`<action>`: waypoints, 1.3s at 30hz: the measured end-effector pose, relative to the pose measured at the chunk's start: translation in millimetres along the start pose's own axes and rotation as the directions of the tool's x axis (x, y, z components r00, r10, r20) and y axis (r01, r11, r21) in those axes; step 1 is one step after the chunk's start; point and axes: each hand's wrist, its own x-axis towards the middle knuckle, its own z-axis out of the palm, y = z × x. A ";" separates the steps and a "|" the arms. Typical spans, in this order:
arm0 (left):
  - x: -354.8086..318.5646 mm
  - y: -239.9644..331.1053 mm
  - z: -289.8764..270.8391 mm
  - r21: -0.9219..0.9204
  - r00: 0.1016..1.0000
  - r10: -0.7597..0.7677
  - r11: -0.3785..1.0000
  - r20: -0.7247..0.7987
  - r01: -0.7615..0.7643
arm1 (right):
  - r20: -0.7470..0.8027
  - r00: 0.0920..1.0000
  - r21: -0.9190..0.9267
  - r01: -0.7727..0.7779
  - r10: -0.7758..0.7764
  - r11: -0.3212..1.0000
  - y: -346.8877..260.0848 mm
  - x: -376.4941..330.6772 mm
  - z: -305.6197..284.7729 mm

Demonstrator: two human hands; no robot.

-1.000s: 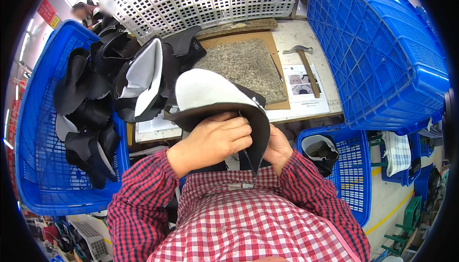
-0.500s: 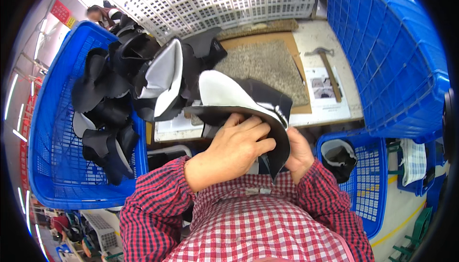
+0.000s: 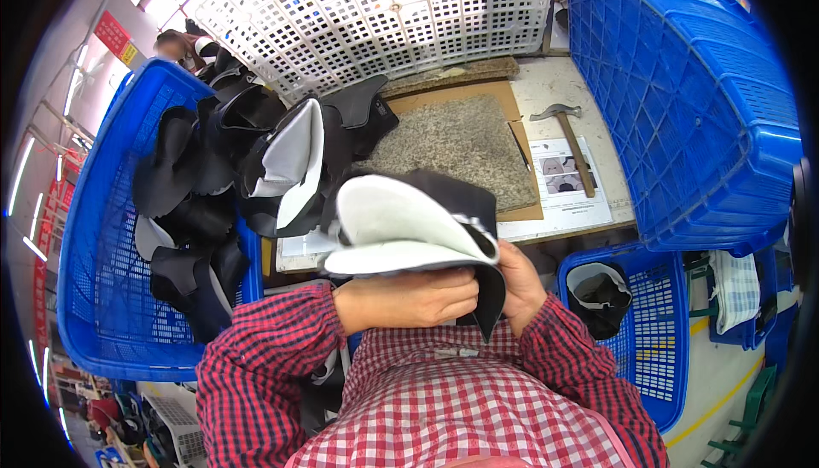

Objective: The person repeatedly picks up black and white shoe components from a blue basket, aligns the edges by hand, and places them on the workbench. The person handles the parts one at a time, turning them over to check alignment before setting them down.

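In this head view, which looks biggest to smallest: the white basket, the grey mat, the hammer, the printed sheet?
1. White basket
2. Grey mat
3 and 4. Printed sheet and hammer: too close to rank; the hammer lies across the sheet, and the fisheye bends both.

Left hand (image 3: 409, 297) fingers curled, clamped; right hand (image 3: 519, 284) gripping alongside.

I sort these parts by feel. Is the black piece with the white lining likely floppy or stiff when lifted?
Probably floppy: the piece curves and folds over the left hand, with its black edge hanging down by the right hand. Likely light for its size, since it looks like thin sheet with a soft white lining. It should not roll, though the pieces in the blue basket slump the same way.
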 end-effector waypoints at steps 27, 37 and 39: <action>10.3 -3.2 -13.8 -0.277 0.889 -0.326 0.866 0.320 0.417 | -0.066 0.998 0.131 -0.008 0.017 0.991 12.1 5.8 -17.4; 14.9 -13.3 -19.2 -0.097 0.902 -0.297 0.935 0.314 0.342 | -0.068 0.940 -0.053 0.332 -0.336 0.942 -32.6 16.5 18.8; 24.8 -10.5 -24.2 -0.037 0.957 -0.173 0.982 0.233 0.186 | -0.013 0.912 -0.238 0.395 -0.409 0.888 -56.4 22.6 24.6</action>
